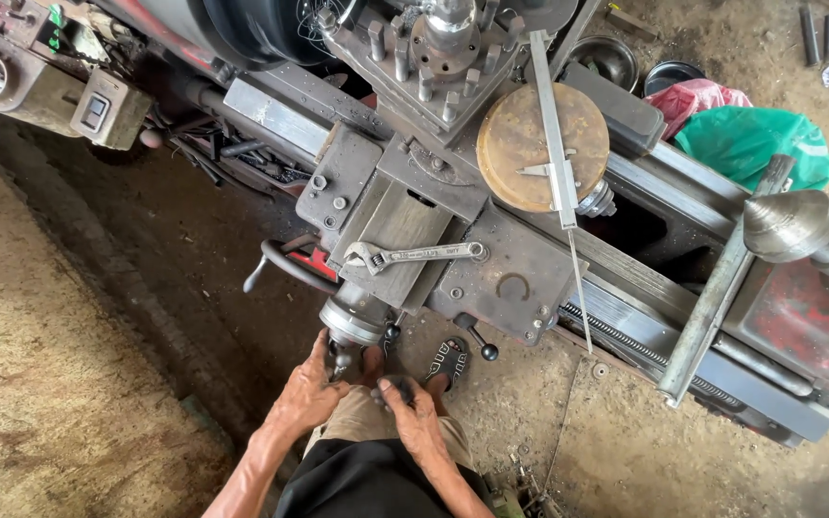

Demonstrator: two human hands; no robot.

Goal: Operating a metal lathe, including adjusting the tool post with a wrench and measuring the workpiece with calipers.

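The person stands at the near side of a worn grey metal lathe (491, 278), both hands down at the grey cross-slide crank handle (352, 331) that juts toward them from the carriage. The left hand (307, 391) is wrapped around the dark grip at the crank's lower end, fingers closed on it. The right hand (413, 414) sits just beside it, curled over a small dark knob or grip; whether it truly clamps it I cannot tell. It looks like the feeding step, winding the slide by hand. A steady turn would need both wrists kept clear of the black ball-ended lever (482, 345) just to the right.

On the carriage above lies a silver adjustable wrench (414, 255), loose, and farther right a steel vernier caliper (558, 144) rests across a rusty round metal disc (541, 146). Either could shift if the slide moves. A sandalled foot (447, 361) stands near the machine base on the dirt floor, and a green plastic bag (755, 144) sits at the far right.
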